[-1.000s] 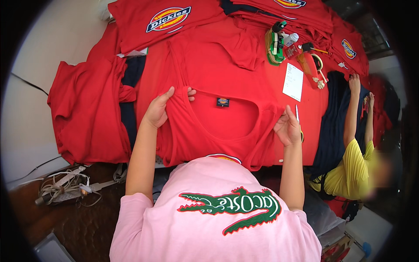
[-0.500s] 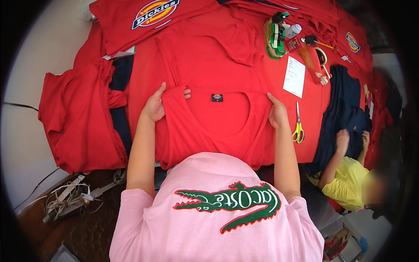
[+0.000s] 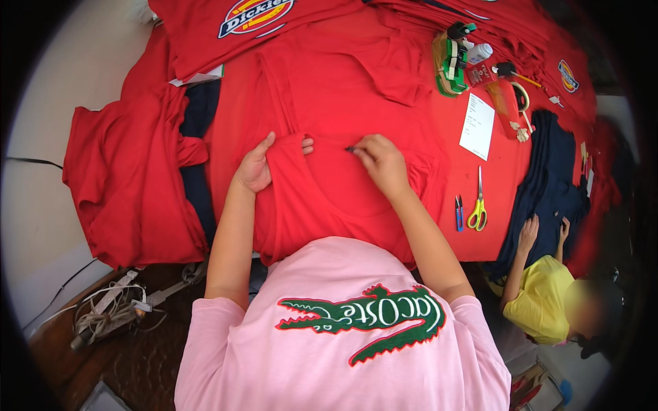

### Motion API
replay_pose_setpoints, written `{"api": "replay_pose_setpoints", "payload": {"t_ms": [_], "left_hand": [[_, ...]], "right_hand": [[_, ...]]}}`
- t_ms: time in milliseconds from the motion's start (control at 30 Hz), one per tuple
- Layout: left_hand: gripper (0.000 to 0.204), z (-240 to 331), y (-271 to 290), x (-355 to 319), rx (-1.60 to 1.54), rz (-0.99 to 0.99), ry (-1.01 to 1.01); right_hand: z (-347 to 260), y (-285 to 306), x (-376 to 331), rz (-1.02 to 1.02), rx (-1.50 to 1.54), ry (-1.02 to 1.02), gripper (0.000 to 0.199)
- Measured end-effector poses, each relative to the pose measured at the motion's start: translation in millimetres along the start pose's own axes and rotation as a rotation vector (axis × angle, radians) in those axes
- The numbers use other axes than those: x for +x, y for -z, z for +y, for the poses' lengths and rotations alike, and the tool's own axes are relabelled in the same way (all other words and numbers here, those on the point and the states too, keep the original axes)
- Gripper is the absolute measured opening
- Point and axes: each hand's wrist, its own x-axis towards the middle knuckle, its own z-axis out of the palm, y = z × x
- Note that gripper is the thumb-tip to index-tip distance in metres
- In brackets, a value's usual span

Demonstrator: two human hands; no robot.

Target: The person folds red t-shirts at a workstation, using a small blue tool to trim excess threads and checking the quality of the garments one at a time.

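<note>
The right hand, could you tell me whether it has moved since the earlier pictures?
Yes. The right hand has moved left along the red shirt, from its right shoulder to the small dark neck label.

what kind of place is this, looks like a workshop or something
Probably a garment workshop or packing table. Many red shirts lie spread and stacked, yellow-handled scissors and small snips lie beside them, and the right hand works at a shirt's neckline while the left hand holds it.

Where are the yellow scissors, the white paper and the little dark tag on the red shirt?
yellow scissors (image 3: 478, 205), head view, on the yellow handles.
white paper (image 3: 477, 127), head view, on the middle of the sheet.
little dark tag (image 3: 350, 148), head view, on the bit showing at the right hand's fingertips.
</note>
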Motion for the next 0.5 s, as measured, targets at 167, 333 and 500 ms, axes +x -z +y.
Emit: {"api": "replay_pose_setpoints", "payload": {"t_ms": [167, 333, 500], "left_hand": [[0.077, -2, -2, -2, -0.024, 0.016, -0.014], [0.078, -2, 2, 0, -0.027, -0.024, -0.019], [0.079, -5, 6, 0, -0.040, -0.040, -0.018]], "right_hand": [[25, 1, 22, -0.010, 0.607, -0.534, 0.010], [21, 7, 19, 0.032, 0.673, -0.510, 0.010], [34, 93, 29, 0.524, 0.967, -0.495, 0.017]]}}
